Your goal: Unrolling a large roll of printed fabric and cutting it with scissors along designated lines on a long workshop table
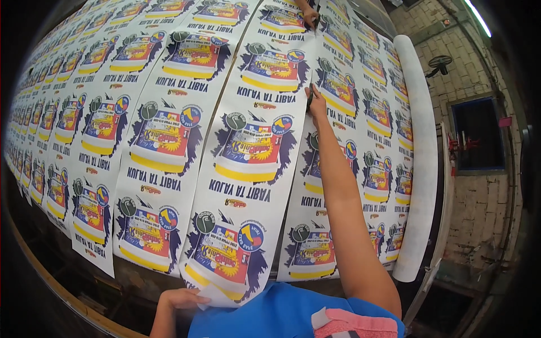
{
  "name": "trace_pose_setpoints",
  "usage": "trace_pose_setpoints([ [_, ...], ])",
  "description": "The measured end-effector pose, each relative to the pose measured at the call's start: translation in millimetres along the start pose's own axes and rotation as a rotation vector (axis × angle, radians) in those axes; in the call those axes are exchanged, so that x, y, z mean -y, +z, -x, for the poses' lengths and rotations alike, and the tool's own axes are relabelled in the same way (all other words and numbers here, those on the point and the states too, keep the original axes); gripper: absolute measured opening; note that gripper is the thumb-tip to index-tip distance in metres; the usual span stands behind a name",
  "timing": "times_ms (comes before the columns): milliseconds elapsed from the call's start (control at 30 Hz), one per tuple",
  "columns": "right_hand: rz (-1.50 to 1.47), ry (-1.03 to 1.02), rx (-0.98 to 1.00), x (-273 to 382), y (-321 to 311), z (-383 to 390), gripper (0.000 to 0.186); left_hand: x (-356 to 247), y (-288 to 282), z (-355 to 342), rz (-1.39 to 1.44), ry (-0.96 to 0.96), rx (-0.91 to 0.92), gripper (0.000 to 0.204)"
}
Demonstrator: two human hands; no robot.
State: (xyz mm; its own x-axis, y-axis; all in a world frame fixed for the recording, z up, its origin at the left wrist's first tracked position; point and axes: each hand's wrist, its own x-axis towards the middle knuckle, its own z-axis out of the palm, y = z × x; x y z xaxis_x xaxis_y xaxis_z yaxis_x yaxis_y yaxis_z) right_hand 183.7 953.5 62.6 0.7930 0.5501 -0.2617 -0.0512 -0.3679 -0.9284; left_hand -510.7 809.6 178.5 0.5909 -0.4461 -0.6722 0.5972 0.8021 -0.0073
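Long white printed sheets with repeated colourful designs cover the wide table. At the lower edge, my left hand [183, 298] is closed on the near end of one printed strip [248, 152], where a corner folds over to its white back. My right arm reaches far forward over the sheet. My right hand [317, 104] grips black-handled scissors [309, 98] at the strip's right edge, beside a long cut gap; the blades are hard to make out. Farther off, a co-worker's hand [309, 17] holds another pair of scissors [316, 22] along the same line.
A thick white roll [417, 169] lies along the table's right side. Several separated strips [93, 253] spread to the left, their ends hanging over the near edge. A wooden rail [56, 287] runs at lower left. A black handwheel [440, 65] stands by the brick wall [479, 197].
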Motion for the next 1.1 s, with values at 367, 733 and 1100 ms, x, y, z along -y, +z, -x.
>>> trace_pose_setpoints([
  [367,-0.064,-0.18,-0.022,21,-2,-47,0.051,-2,7,8,0.269,0.152,-0.19,0.055],
  [733,-0.359,0.133,-0.089,-163,-200,332,0.05,-38,33,-74,-1.313,0.709,-0.729,0.066],
  [1100,-0.442,0.103,-1.001,-295,-416,621,0.044,40,44,-177,-1.591,0.55,-1.267,0.095],
])
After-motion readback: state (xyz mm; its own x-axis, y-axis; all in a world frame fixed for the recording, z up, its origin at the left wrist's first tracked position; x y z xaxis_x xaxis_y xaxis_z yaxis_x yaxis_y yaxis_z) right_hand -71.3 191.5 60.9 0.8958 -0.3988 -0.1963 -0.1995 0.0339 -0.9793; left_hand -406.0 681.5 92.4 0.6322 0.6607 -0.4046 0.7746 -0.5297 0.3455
